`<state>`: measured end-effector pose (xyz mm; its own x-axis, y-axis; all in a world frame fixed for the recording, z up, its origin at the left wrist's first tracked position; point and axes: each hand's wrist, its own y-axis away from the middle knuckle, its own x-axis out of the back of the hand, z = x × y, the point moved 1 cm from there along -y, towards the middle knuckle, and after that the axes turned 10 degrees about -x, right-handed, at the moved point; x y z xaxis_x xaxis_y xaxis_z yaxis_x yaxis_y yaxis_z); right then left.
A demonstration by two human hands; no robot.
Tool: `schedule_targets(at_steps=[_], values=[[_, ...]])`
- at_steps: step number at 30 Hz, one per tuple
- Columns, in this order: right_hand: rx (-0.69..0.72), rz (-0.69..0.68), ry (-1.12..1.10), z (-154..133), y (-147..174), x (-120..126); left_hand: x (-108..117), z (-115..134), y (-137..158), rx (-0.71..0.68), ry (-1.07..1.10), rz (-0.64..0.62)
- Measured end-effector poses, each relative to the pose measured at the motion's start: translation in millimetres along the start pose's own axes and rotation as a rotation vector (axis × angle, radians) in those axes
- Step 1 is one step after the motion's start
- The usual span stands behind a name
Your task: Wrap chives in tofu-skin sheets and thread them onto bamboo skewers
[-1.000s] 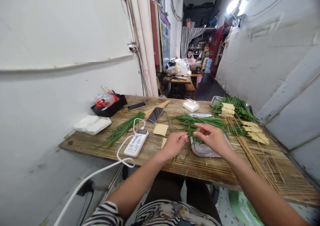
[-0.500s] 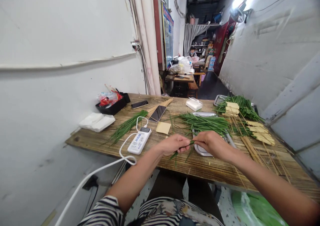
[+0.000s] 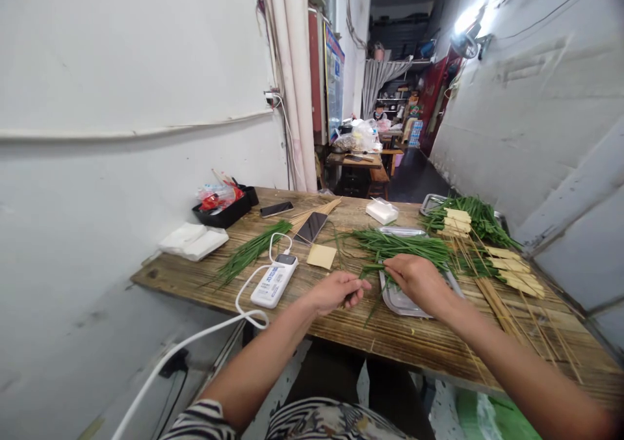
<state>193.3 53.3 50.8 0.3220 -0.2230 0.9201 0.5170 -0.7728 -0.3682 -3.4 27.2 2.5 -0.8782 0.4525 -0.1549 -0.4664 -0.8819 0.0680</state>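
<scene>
White walls flank a narrow room, with a person (image 3: 379, 112) far at the back; close to us runs a wooden plank bench (image 3: 351, 326). Our right hand (image 3: 414, 281), over a metal tray (image 3: 404, 307), has its grip clamped, thumb against fingers, on a small tuft of green stalks (image 3: 372, 268) that points toward our left. Our left hand (image 3: 341, 292) is just beside the tuft, fingers curled; we cannot tell whether its grip holds anything. Behind our hands, a pile of long green leaves (image 3: 409, 245) lies across the tray. Left of it we find a square yellow sheet (image 3: 321, 256), a dark phone (image 3: 311, 227), a white power bank (image 3: 275, 281) with its cable, and another green bundle (image 3: 253, 251). To the right, yellow rolls (image 3: 519, 274) on skewers lie near loose bamboo sticks (image 3: 502, 310).
</scene>
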Motion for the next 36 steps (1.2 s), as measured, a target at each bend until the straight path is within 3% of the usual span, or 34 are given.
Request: schedule_targets(at_steps=[11,17,21,25,30,33,36], values=[[0.021,0.381,0.259,-42,14,-35,-35,-13,-26,-0.286,0.415,0.426],[-0.052,0.438,0.296,-51,16,-52,-46,-7,-28,-0.361,0.623,0.492],[-0.078,0.465,0.276,-56,14,-63,-48,-12,-29,-0.418,0.619,0.529],[-0.134,0.300,0.276,-70,14,-71,-37,-21,-32,-0.334,0.467,0.529],[-0.174,-0.014,0.149,-66,13,-51,-6,-25,-28,-0.159,0.326,0.423],[-0.057,-0.020,-0.031,-47,2,-45,14,-22,-16,-0.009,0.266,0.273],[0.084,-0.123,-0.239,-36,-9,-58,32,-20,-4,0.104,0.205,0.149]])
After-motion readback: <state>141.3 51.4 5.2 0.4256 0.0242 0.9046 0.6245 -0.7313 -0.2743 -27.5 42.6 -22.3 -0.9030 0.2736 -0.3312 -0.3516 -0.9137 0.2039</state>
